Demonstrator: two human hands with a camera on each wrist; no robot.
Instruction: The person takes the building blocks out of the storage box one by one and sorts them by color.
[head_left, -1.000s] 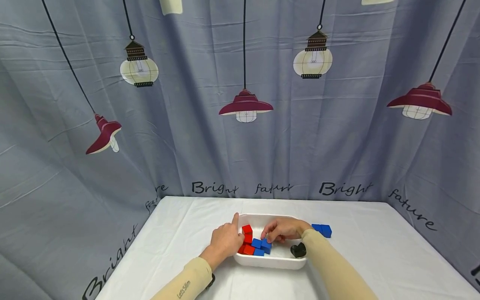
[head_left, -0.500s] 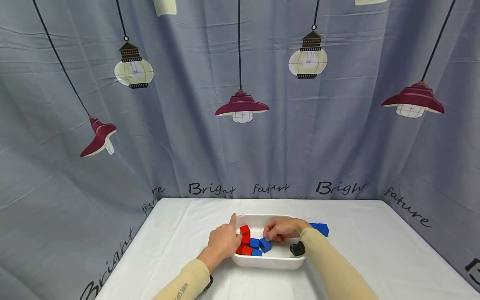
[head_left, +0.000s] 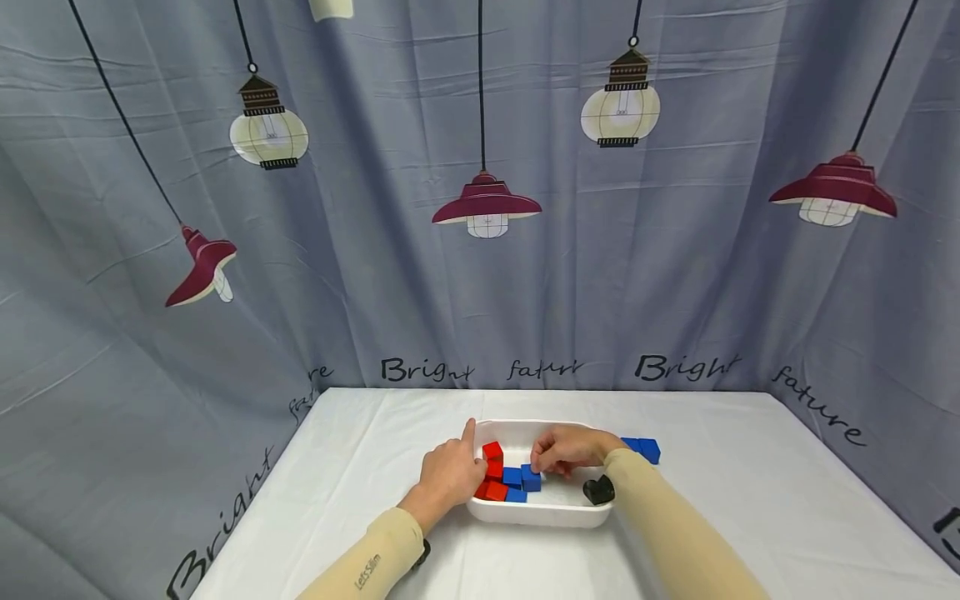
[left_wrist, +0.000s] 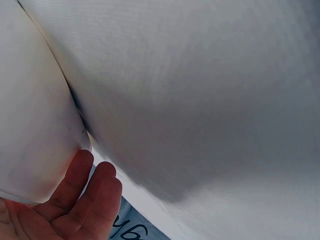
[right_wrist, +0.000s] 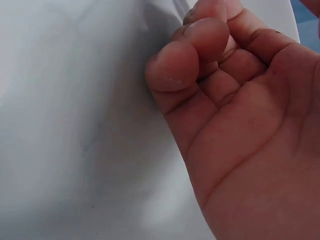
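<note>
A white tray point(head_left: 538, 515) lies on the table with red cubes point(head_left: 492, 451) along its left end. Blue cubes point(head_left: 512, 477) sit beside them. My left hand point(head_left: 447, 472) grips the tray's left wall, index finger pointing along the rim; in the left wrist view several of its fingers point(left_wrist: 105, 200) lie against the outer wall. Inside the tray, my right hand point(head_left: 573, 447) pinches a raised blue cube point(head_left: 531, 478) at its upper right edge. The right wrist view shows its other fingers point(right_wrist: 172, 67) curled toward the palm; the cube is hidden there.
Behind the right forearm, more blue cubes point(head_left: 647, 450) rest on the white tablecloth point(head_left: 712, 433). A small black object point(head_left: 598, 490) shows beside the right cuff, over the tray. A grey curtain point(head_left: 375, 250) with printed lamps hangs behind the table.
The blue cube under my right fingertips turned askew, then came straight beside the other blue cubes. My left hand keeps its place on the tray; the whole view shifted slightly.
</note>
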